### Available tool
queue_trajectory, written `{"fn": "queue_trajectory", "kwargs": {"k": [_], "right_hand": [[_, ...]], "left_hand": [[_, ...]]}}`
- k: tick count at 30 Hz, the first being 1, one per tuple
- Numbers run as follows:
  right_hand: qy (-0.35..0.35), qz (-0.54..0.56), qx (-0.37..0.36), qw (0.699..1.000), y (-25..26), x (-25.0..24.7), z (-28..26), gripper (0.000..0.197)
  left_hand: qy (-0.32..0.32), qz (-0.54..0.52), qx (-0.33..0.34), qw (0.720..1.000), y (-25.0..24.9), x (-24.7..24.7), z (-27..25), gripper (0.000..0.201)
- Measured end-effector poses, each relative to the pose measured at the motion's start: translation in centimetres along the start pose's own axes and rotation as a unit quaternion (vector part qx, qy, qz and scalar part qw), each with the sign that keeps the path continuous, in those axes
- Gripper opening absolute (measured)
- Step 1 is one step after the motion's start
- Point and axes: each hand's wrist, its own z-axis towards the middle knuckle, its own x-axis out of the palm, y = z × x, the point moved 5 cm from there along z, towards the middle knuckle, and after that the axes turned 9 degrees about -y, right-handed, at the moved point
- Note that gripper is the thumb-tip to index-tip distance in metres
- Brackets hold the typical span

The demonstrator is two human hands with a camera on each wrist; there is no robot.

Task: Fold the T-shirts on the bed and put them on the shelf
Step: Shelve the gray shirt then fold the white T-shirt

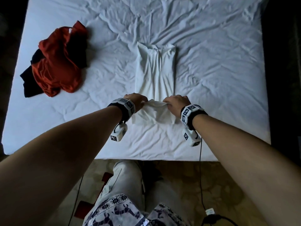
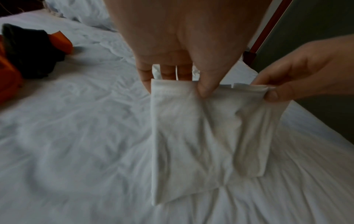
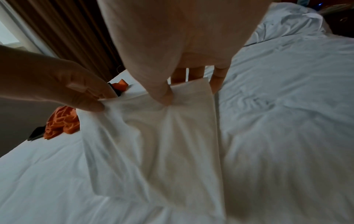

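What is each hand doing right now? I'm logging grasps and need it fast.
Left hand: fingers pinching the near hem of the white cotton T-shirt, lifted off the bed.
Right hand: pinching the same hem at its other corner.

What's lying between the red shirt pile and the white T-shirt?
Only bare, wrinkled bed sheet separates the red shirt pile from the white T-shirt, seen in the head view.

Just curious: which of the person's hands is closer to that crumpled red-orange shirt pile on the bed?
Left. The left hand pinches the white T-shirt hem on the side toward the crumpled red-orange shirt pile; the right hand pinches the hem's far side.
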Motion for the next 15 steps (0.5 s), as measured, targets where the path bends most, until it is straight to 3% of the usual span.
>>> {"fn": "queue_trajectory", "kwargs": {"k": [9,15], "right_hand": [[0.038,-0.003,0.056,0.998,-3.5,1.4,8.5,0.046],[0.063,-0.011,0.075,0.995,-5.5,2.5,14.0,0.048]], "left_hand": [[0.034,-0.024,-0.007,0.999,2.8,0.2,9.8,0.041],[0.018,-0.053,-0.045,0.997,4.7,1.1,15.8,0.039]]}}
